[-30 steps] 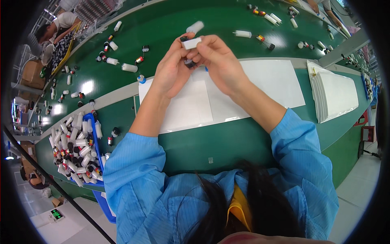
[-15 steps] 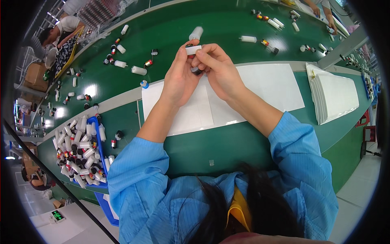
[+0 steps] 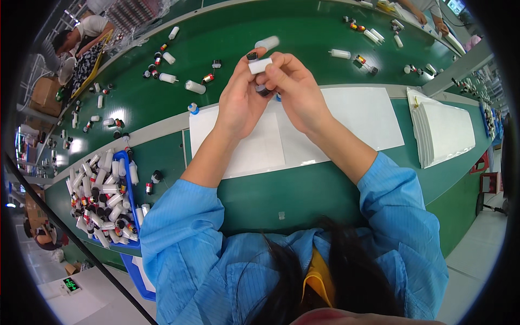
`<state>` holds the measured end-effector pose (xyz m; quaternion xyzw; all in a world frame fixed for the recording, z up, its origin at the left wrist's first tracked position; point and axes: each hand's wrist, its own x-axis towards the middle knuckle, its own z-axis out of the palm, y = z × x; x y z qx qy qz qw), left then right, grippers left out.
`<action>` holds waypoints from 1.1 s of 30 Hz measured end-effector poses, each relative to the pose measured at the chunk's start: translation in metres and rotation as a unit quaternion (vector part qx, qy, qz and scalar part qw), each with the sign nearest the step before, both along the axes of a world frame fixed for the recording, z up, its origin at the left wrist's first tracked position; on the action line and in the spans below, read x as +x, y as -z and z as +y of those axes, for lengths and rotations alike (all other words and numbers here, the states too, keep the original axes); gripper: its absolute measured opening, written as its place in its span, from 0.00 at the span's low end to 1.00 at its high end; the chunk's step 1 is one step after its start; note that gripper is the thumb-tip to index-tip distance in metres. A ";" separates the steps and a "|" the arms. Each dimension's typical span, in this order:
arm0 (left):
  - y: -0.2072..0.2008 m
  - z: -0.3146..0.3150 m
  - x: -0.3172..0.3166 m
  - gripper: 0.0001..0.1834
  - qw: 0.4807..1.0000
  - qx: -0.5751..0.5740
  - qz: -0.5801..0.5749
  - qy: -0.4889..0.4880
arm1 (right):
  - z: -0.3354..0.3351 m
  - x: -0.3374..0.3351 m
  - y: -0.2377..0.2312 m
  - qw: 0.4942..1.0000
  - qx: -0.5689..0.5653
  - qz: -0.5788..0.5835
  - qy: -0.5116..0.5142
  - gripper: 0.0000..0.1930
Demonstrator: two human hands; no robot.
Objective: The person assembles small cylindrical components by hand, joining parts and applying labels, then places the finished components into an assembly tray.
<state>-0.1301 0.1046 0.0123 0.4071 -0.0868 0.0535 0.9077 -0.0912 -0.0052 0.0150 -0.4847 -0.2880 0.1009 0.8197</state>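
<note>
My left hand point(image 3: 242, 100) and my right hand point(image 3: 299, 92) meet above the far edge of the white sheets point(image 3: 254, 149). Between their fingers is a small white cylinder point(image 3: 260, 66); my right thumb presses against its right end. One black-capped piece point(image 3: 252, 56) shows at the left fingertips. A second black cap point(image 3: 262, 90) sits lower, against the left fingers. Both hands are closed around these parts, and the fingers partly hide how they join. Just past the left fingertips is a blurred white bottle point(image 3: 267, 43); whether the fingers touch it I cannot tell.
Loose white cylinders point(image 3: 195, 86) and black-and-red pieces lie along the green belt point(image 3: 233, 32). At left stands a blue tray point(image 3: 132, 192) heaped with such parts. A stack of white sheets point(image 3: 444, 132) lies at right, by a grey post point(image 3: 460, 65). Other people work across the belt.
The loose parts on the belt have shifted to the right. The white cylinder in my hands has tilted slightly, and the black piece at the left fingertips shows more. The blurred bottle has turned.
</note>
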 end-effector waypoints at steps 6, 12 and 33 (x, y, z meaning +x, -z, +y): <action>-0.005 -0.006 -0.005 0.19 1.000 -0.003 -0.010 0.006 | -0.001 0.002 -0.003 0.990 0.013 0.127 -0.058 0.06; 0.005 -0.006 -0.001 0.19 1.000 0.007 -0.027 -0.005 | 0.000 0.002 0.000 0.987 0.023 0.149 -0.053 0.06; -0.015 0.040 0.040 0.08 0.512 0.825 0.050 -0.235 | -0.065 0.095 -0.030 0.779 -0.548 -0.206 0.224 0.22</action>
